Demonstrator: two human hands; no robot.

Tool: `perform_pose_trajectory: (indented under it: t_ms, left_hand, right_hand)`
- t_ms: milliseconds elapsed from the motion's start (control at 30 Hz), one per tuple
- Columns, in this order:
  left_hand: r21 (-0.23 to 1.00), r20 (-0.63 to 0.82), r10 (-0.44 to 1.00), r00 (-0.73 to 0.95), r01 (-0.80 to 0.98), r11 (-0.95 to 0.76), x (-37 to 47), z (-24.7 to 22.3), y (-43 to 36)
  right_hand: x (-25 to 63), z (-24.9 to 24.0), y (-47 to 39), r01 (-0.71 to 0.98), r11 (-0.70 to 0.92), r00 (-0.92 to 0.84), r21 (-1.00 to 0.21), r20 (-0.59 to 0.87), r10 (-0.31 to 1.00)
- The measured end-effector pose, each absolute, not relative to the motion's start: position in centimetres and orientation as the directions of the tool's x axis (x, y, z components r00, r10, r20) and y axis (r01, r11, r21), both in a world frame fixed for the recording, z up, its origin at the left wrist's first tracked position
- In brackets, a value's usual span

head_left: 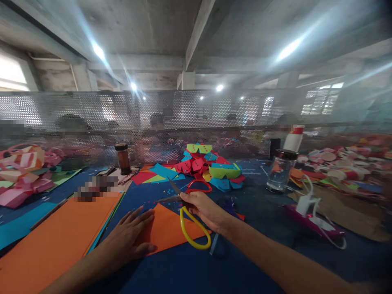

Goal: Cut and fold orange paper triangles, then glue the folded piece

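A pair of scissors with one yellow and one red handle loop is in my right hand, gripped around the pivot. Its blades stand apart and point to the far left. Beneath it lies an orange paper piece on the blue tabletop. My left hand rests flat on the left part of this paper, fingers stretched out. Tiny coloured scraps are scattered beyond the paper, near the blades.
Orange sheets are stacked at left. A pile of coloured paper cutouts sits ahead, before a perforated metal screen. A brown bottle, a clear jar and a purple power strip stand around. People sit behind the screen.
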State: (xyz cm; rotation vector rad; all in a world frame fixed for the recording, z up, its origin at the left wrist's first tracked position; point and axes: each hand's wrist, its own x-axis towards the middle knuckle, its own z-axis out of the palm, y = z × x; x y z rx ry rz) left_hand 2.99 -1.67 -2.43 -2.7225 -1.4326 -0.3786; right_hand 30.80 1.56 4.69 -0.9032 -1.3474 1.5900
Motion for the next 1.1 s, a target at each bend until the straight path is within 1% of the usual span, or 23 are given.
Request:
perform_pose_trajectory:
  t_ms: [100,200,300,400,467,600,833,1000,1100]
  left_hand:
    - [0.059,0.222,0.805,0.551,0.816,-0.575,2.8,-2.8,-1.4]
    - [0.076,0.25,0.781,0.573,0.792,-0.606,2.8,-3.0,-1.3]
    - [0.132,0.281,0.76,0.586,0.76,-0.636,3.2,-2.5,-1.8]
    - [0.198,0.291,0.751,0.593,0.73,-0.654,4.1,-1.0,-2.8]
    - [0.245,0.263,0.767,0.585,0.729,-0.64,4.8,0.2,-3.5]
    - [0.331,0.241,0.81,0.535,0.739,-0.587,5.4,1.4,-4.4]
    - [0.439,0.292,0.851,0.437,0.729,-0.525,4.9,0.1,-3.4]
    - [0.572,0.307,0.895,0.324,0.688,-0.446,4.9,-0.1,-2.7]
    - [0.663,0.286,0.919,0.271,0.636,-0.394,4.7,0.1,-2.6]
  right_hand:
    - [30.8,4.4,1.5,-0.158,-0.074,-0.387,-0.985,-0.007,0.922]
    - [30.7,4.3,1.4,-0.172,-0.076,-0.39,-0.982,-0.003,0.921]
    - [30.7,4.2,1.4,-0.179,-0.08,-0.394,-0.981,-0.003,0.919]
    - [30.8,4.1,1.4,-0.172,-0.084,-0.393,-0.982,-0.009,0.919]
    - [30.8,4.1,1.4,-0.161,-0.089,-0.397,-0.983,-0.018,0.918]
    - [31.0,4.4,1.1,-0.142,-0.136,-0.445,-0.981,-0.06,0.893]
    - [31.1,4.6,1.1,-0.172,-0.166,-0.482,-0.971,-0.064,0.874]
    - [30.9,4.7,0.8,-0.206,-0.171,-0.503,-0.963,-0.045,0.863]
    - [30.9,4.8,0.7,-0.217,-0.165,-0.52,-0.962,-0.029,0.854]
